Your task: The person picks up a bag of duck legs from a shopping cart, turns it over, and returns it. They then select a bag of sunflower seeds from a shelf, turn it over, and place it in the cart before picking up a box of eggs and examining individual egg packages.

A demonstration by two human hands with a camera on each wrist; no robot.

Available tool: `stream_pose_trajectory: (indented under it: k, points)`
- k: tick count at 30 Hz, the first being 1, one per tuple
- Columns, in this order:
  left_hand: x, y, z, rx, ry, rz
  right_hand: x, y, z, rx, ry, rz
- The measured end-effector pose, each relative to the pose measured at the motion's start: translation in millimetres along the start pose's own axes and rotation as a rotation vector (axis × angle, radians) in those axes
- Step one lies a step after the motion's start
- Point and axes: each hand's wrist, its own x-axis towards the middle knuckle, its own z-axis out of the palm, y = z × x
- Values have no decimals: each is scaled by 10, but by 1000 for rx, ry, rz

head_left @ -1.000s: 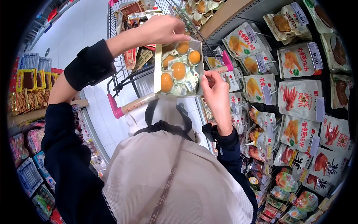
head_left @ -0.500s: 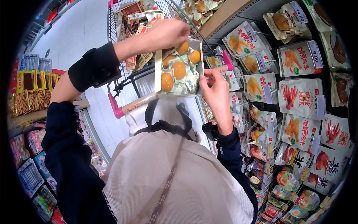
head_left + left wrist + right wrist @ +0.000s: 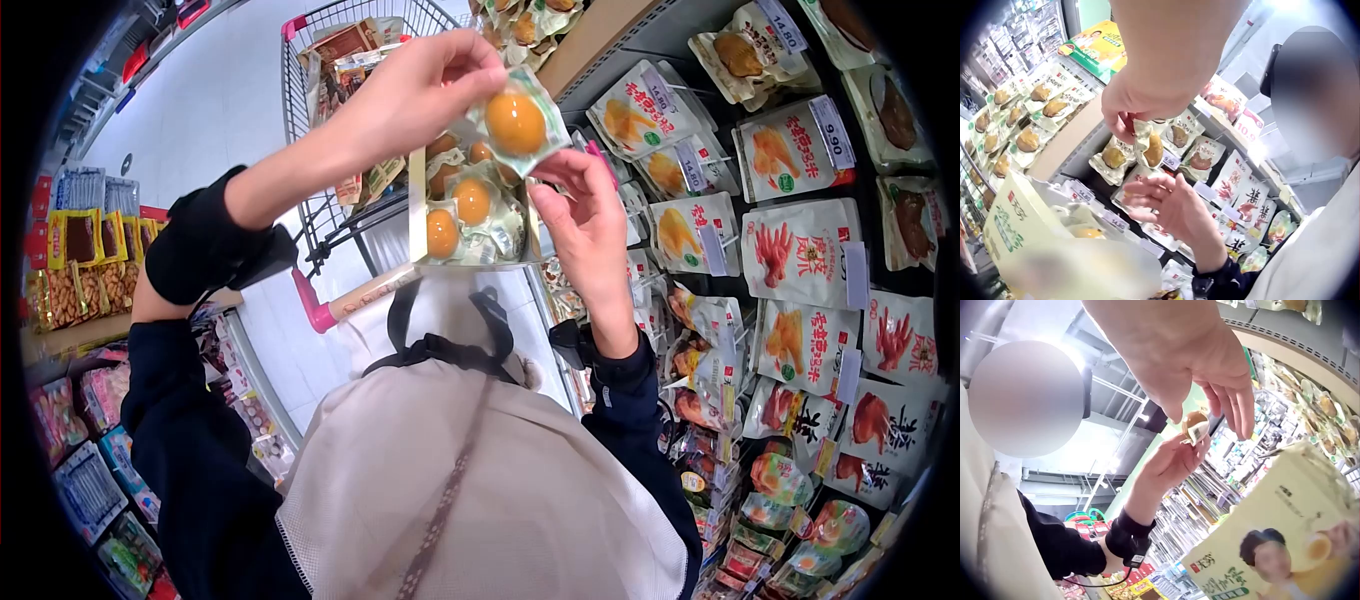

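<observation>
My left hand pinches a corner of a small clear packet with a brown marinated egg, held up above an open cream box. Several more wrapped eggs lie in that box, near the shopping cart's handle. In the left wrist view the packaged egg hangs from the fingertips. My right hand is just below and right of the packet; the right wrist view shows this hand with loosely extended fingers and nothing in its grasp. A printed side of the box faces the right wrist camera.
The shopping cart ahead carries several packaged goods. Along the right, a shelf rack holds hanging snack pouches with price tags. Nut and snack packs fill a shelf on the left. Pale floor runs between.
My left hand has lifted one packaged egg up out of the box, bringing it toward the right hand. The right hand has left the box's edge and risen beside the packet.
</observation>
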Motion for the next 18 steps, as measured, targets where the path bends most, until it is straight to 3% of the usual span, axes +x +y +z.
stream_pose_trajectory:
  k: [2, 6, 9, 12, 18]
  points:
    - [-87, 80, 79, -146, -32, -24, 11, -175, 41, 197, -5, 36]
    - [-192, 220, 152, -287, -3, -1, -51, -217, 46, 271, 39, -96]
    - [-205, 215, 163, -353, -27, -41, -70, -258, 33, 410, 68, -52]
    - [-252, 236, 204, -387, -17, -152, -94, -298, 16, 448, 135, -14]
    - [-317, 218, 324, -538, -19, -143, -201, -290, -25, 457, 180, -76]
